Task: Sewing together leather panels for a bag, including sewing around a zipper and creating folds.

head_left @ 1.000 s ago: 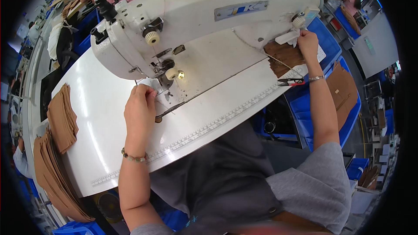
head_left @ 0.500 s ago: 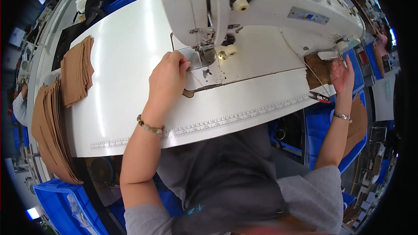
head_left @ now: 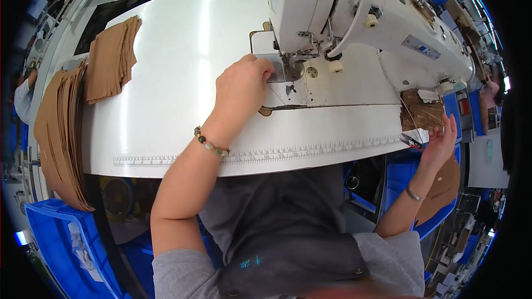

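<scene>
My left hand is closed beside the needle plate of a white sewing machine. Its thumb and fingertips press together; whatever they may pinch is hidden. At the machine's right end, my right hand is raised with fingers stretched up, next to a brown patch of strip-like material under the machine's end. I see nothing held in it. Close to that hand lie small thread snips with a white piece alongside.
Two stacks of brown cut pieces stand at the left, one on the white table, a taller stack at its edge. A printed ruler follows the front edge. Blue bins flank me; the right one holds brown sheets.
The whole view has shifted, so the machine appears farther right. My right hand has moved down from the machine's end toward the brown patch's near edge. My left hand stays by the needle plate.
</scene>
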The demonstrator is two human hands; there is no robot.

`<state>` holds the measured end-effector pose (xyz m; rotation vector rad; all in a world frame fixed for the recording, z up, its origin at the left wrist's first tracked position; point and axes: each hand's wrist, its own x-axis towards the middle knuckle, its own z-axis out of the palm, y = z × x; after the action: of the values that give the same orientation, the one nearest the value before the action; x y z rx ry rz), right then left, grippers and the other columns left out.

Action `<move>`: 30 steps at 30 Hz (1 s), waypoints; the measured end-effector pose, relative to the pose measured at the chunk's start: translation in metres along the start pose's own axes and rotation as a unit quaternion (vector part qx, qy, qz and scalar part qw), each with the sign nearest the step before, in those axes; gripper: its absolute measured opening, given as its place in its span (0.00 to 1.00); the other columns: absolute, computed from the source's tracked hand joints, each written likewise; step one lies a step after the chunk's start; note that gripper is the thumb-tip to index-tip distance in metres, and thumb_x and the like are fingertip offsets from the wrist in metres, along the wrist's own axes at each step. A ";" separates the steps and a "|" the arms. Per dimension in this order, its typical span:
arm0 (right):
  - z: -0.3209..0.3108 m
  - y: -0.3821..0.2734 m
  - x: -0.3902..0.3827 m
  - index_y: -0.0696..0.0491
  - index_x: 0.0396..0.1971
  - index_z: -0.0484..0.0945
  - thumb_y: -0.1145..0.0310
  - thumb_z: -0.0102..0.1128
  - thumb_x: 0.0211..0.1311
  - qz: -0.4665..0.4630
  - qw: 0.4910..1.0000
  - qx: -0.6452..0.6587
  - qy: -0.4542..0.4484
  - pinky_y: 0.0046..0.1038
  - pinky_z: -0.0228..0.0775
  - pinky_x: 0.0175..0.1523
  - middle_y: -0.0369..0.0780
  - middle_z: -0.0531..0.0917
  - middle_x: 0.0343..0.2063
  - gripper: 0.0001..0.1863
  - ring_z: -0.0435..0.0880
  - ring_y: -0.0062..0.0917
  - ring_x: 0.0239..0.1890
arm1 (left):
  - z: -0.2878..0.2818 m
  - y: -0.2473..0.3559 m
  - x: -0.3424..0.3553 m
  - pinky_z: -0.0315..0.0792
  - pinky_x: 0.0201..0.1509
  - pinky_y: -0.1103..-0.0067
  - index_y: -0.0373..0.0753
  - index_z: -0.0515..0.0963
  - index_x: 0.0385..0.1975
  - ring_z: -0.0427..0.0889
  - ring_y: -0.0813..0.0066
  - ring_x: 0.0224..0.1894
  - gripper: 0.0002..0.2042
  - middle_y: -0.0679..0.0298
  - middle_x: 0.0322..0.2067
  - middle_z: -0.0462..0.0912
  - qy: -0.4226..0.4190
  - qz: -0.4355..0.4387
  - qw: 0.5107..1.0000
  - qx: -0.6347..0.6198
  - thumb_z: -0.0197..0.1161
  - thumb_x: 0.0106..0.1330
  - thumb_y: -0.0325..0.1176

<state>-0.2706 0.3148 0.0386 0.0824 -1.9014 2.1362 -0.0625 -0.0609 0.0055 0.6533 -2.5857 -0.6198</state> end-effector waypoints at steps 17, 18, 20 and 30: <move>0.203 -0.005 -0.189 0.59 0.73 0.49 0.80 0.65 0.64 -0.019 0.877 0.103 -0.469 0.14 0.69 0.33 0.42 0.79 0.42 0.42 0.75 0.11 0.26 | 0.000 -0.003 0.000 0.77 0.36 0.69 0.43 0.85 0.35 0.85 0.61 0.35 0.06 0.63 0.33 0.83 -0.028 0.007 1.000 0.010 0.66 0.60 0.28; 0.204 -0.004 -0.188 0.62 0.69 0.54 0.79 0.66 0.63 0.003 0.871 0.124 -0.475 0.15 0.70 0.32 0.40 0.79 0.40 0.39 0.76 0.11 0.25 | 0.001 -0.003 0.000 0.77 0.36 0.68 0.43 0.85 0.35 0.85 0.61 0.35 0.06 0.63 0.34 0.83 -0.026 0.011 1.000 0.009 0.66 0.59 0.28; 0.208 -0.002 -0.181 0.60 0.65 0.58 0.79 0.66 0.63 0.023 0.872 0.135 -0.471 0.15 0.69 0.32 0.39 0.78 0.39 0.34 0.75 0.11 0.25 | 0.002 -0.005 -0.001 0.77 0.36 0.68 0.43 0.85 0.36 0.85 0.60 0.36 0.06 0.63 0.34 0.83 -0.024 0.009 1.000 0.008 0.66 0.59 0.28; 0.201 0.012 -0.176 0.54 0.46 0.75 0.80 0.67 0.59 -0.109 0.895 0.042 -0.431 0.16 0.71 0.34 0.38 0.76 0.50 0.16 0.73 0.13 0.32 | 0.006 -0.003 0.001 0.78 0.38 0.66 0.43 0.86 0.36 0.86 0.58 0.37 0.05 0.62 0.35 0.84 -0.014 0.004 1.000 0.021 0.64 0.67 0.30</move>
<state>-0.1333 0.0862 0.0136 1.3970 -2.0351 2.1895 -0.0649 -0.0621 -0.0005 0.6528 -2.6319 -0.5788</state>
